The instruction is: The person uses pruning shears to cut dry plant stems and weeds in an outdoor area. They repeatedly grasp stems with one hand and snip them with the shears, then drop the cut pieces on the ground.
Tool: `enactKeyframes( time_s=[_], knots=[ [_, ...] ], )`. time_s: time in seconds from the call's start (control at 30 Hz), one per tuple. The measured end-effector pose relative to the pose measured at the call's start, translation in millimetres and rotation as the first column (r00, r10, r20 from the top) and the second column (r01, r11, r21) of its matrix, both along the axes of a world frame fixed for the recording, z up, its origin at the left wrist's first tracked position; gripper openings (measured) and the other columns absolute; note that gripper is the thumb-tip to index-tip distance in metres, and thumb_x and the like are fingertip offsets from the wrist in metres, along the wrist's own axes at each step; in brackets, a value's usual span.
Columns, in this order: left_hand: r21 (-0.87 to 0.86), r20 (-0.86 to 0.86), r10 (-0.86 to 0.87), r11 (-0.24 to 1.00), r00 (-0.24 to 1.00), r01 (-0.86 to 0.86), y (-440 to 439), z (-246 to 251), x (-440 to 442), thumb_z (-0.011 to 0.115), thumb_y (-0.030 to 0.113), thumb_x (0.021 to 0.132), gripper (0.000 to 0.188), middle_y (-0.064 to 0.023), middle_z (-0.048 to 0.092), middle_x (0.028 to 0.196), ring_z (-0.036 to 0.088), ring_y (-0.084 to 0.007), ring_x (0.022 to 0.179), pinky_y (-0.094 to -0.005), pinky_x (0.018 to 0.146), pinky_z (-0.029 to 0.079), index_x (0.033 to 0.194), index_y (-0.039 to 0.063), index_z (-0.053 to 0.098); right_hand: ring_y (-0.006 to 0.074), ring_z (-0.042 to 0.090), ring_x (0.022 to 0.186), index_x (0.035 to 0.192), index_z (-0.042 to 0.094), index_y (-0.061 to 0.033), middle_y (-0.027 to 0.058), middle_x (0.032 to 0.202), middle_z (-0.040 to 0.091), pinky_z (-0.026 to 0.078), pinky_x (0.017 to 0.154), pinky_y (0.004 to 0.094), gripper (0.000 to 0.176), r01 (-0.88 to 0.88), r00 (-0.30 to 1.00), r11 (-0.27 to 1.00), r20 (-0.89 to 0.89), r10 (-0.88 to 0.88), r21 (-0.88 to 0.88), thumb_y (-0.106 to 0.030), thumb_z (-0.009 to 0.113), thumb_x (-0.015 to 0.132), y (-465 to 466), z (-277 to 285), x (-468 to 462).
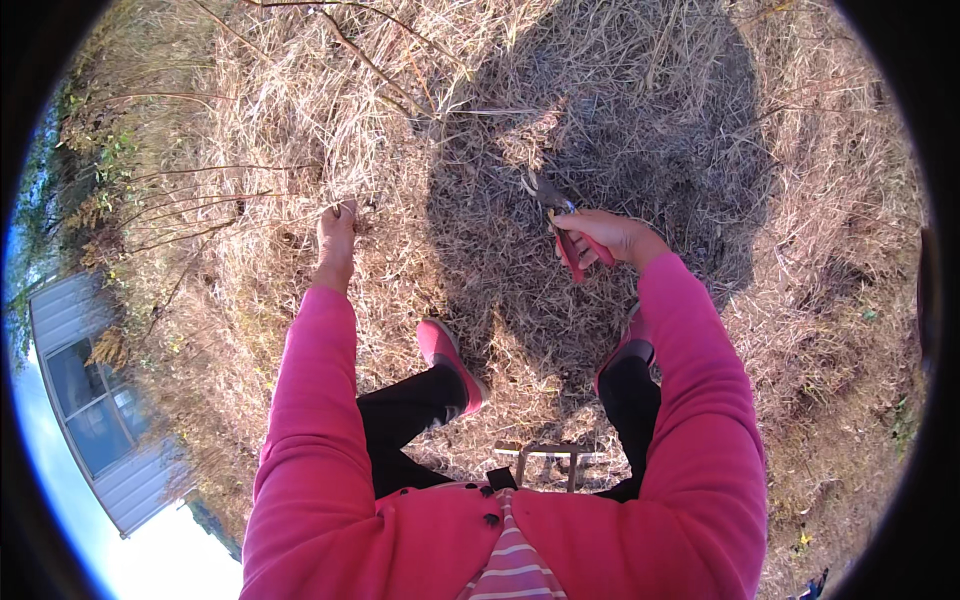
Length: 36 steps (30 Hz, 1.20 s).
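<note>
My right hand (604, 234) is closed around the red handles of a pair of pruning shears (551, 196), whose metal blades point up and to the left over shaded dry grass. The jaws look parted. Out to the left, my left hand (337, 236) is raised over sunlit grass with its fingertips together on what seems to be a thin stem (289, 196); the grip itself is too small to make out surely. Bare thin branches (375, 67) stand in the grass at the upper left, ahead of that hand.
Dry cut grass (405, 262) covers the ground around my pink shoes (450, 360). A low stool frame (547, 450) stands between my legs. More twiggy stems (195, 217) spread at the left, before green shrubs and a pale building (97, 405) with a window.
</note>
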<state>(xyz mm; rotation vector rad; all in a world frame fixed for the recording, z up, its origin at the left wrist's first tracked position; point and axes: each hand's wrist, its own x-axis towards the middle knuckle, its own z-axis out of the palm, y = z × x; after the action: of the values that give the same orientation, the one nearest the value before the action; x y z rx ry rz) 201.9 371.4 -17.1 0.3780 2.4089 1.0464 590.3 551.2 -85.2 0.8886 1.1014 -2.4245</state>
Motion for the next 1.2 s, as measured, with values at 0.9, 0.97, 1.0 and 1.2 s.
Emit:
enactKeyframes(
  time_s=[0.9,0.97,1.0,1.2],
  knots=[
    [0.199,0.451,0.355,0.854,0.819,-0.480,76.0,-45.4,-14.9,0.035,0.025,0.102,0.027,-0.0043,0.053,0.089,0.045,-0.0166,0.065,-0.0309,0.054,0.041,0.105,0.007,0.054,0.0205,0.063,0.086,0.105,0.055,-0.0058,0.0086,0.094,0.063,0.054,0.074,0.0388,0.043,0.113,0.992,0.982,-0.038,-0.120,-0.151,-0.046,0.053,0.091,-19.6,-14.9,-153.5],
    [0.143,0.466,0.381,0.858,0.799,-0.493,45.1,-62.3,-25.8,0.038,0.031,0.101,0.028,-0.0038,0.052,0.082,0.045,-0.0171,0.064,-0.0322,0.056,0.042,0.099,0.008,0.054,0.0218,0.063,0.087,0.102,0.058,-0.0068,0.0085,0.093,0.064,0.053,0.078,0.0419,0.044,0.110,0.991,0.983,-0.063,-0.121,-0.150,-0.049,0.055,0.089,-22.6,-22.2,-163.1],
    [0.204,0.498,0.339,0.849,0.798,-0.488,32.0,-70.6,-29.8,0.046,0.031,0.097,0.024,-0.0044,0.054,0.081,0.049,-0.0174,0.064,-0.0318,0.056,0.044,0.099,0.009,0.055,0.0215,0.063,0.087,0.102,0.058,-0.0072,0.0084,0.092,0.064,0.053,0.078,0.0418,0.045,0.109,0.991,0.984,-0.057,-0.118,-0.142,-0.050,0.055,0.088,-23.8,-24.8,-167.6],
    [0.287,0.638,0.283,0.776,0.716,-0.562,11.5,-99.5,-35.4,0.059,0.023,0.093,0.016,-0.0055,0.058,0.079,0.056,-0.0184,0.068,-0.0325,0.055,0.049,0.098,0.008,0.056,0.0212,0.064,0.087,0.100,0.061,-0.0080,0.0095,0.089,0.066,0.053,0.078,0.0420,0.040,0.036,0.999,0.993,-0.009,-0.037,-0.117,-0.047,0.058,0.088,-11.6,-33.5,-183.8]
  ],
)
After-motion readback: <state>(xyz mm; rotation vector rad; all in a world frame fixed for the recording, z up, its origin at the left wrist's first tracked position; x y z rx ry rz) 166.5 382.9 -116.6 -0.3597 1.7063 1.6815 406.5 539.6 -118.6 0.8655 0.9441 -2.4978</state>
